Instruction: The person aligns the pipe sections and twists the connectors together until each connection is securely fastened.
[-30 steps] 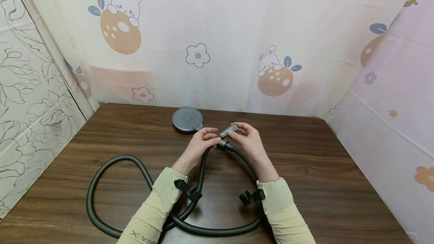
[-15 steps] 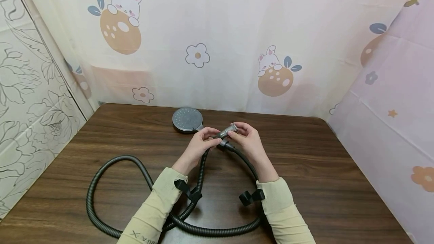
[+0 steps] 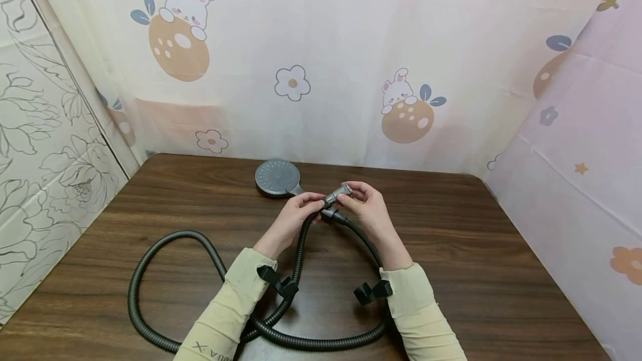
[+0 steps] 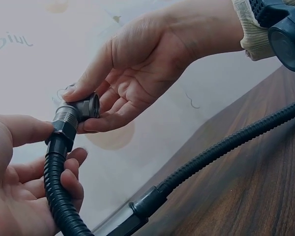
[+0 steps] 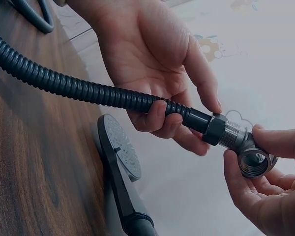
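Note:
In the head view my left hand [image 3: 288, 224] and right hand [image 3: 370, 219] meet above the middle of the table. My right thumb and fingers pinch a silvery threaded metal pipe fitting [image 3: 338, 194] with a round side opening, seen well in the right wrist view. With my left hand I hold the end of a black ribbed shower hose [image 5: 88, 91]. The left thumb and a finger lie at its dark hex nut [image 5: 215, 129], which sits on the fitting's thread; part of the thread shows. Other left fingers curl round the hose below the nut.
A grey round shower head [image 3: 277, 177] lies face up on the brown wooden table [image 3: 476, 249], its handle [image 3: 333, 215] running under my hands to the hose's other end. Loops of hose lie across the front of the table. A printed curtain [image 3: 326, 32] hangs behind.
My left fingers have shifted round the nut, and more of the hose end shows beside them now. The right hand and the fitting have stayed in place.

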A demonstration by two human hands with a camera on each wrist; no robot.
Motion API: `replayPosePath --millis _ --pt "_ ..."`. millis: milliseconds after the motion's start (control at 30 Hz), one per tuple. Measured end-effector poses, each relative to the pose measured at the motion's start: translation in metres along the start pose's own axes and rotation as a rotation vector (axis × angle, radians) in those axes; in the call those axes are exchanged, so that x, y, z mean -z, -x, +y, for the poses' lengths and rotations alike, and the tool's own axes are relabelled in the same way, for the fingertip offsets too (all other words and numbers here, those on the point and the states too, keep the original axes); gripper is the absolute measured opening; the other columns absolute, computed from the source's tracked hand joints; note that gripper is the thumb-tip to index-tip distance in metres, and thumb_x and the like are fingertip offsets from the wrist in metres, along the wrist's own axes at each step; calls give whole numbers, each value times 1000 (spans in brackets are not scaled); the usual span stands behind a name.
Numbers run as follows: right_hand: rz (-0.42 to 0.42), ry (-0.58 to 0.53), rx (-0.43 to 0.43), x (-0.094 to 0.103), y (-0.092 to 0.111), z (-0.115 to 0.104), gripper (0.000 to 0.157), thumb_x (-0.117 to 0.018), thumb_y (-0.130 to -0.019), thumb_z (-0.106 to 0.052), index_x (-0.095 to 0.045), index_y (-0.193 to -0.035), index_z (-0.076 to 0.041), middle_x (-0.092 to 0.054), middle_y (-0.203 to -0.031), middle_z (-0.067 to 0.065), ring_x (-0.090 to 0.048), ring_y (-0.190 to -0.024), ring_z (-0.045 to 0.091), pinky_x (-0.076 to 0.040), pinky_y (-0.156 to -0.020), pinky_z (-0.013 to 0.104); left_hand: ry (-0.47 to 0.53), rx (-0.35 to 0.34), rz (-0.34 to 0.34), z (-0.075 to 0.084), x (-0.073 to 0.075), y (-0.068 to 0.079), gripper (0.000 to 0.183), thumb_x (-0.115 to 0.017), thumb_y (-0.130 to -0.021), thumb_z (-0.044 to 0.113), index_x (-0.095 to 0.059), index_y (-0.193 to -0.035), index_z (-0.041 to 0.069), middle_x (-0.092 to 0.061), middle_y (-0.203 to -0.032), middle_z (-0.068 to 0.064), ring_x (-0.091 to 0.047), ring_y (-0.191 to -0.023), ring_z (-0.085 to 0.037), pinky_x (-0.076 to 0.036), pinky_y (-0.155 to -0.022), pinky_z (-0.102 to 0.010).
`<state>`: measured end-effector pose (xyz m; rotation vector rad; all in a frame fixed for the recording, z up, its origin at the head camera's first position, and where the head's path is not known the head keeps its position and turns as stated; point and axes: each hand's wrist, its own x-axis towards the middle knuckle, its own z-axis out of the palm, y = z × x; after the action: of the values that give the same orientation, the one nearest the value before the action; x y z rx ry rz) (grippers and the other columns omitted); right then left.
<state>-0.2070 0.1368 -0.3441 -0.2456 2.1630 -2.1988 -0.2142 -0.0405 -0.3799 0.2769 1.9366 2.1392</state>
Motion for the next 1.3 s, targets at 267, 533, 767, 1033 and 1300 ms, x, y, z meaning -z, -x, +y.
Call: replayPosePath --millis 267,533,767,1033,1300 --pt "2 1 -5 1 0 0 39 -58 -86 1 -46 -123 8 -56 -110 20 -63 -82 6 -52 -76 25 -9 7 -30 9 0 4 31 -52 -92 14 -53 -118 -3 -59 -91 -2 -52 -75 -17 -44 -70 -29" --pt "-2 6 4 1 0 0 39 -59 -86 0 -47 -122 7 -59 -101 11 -62 -81 8 -52 -76 25 -31 -47 -25 25 -5 17 30 -55 -89 7 -52 -117 -4 -57 -94 -6 -52 -74 -16 -43 -66 -24" --pt "-8 2 -2 1 0 -1 39 -58 -86 0 -46 -123 8 -58 -106 17 -62 -83 7 -51 -76 24 -38 -26 -3 25 -6 16 32 -58 -87 5 -53 -117 -3 -56 -102 -14 -53 -73 -14 -42 -65 -23" --pt "-8 5 2 1 0 -1 39 -57 -87 1 -46 -123 8 -55 -111 21 -61 -83 7 -51 -76 23 -83 -12 8 -2 0 -1 31 -60 -87 14 -58 -114 0 -61 -104 -22 -54 -74 -14 -45 -73 -33" --pt "-10 -7 -4 1 0 -1 39 -57 -87 1 -45 -123 8 -56 -108 17 -61 -84 8 -51 -76 24 -57 -26 2 -3 0 -2 30 -61 -87 13 -58 -115 2 -63 -99 -16 -54 -76 -17 -46 -72 -32"
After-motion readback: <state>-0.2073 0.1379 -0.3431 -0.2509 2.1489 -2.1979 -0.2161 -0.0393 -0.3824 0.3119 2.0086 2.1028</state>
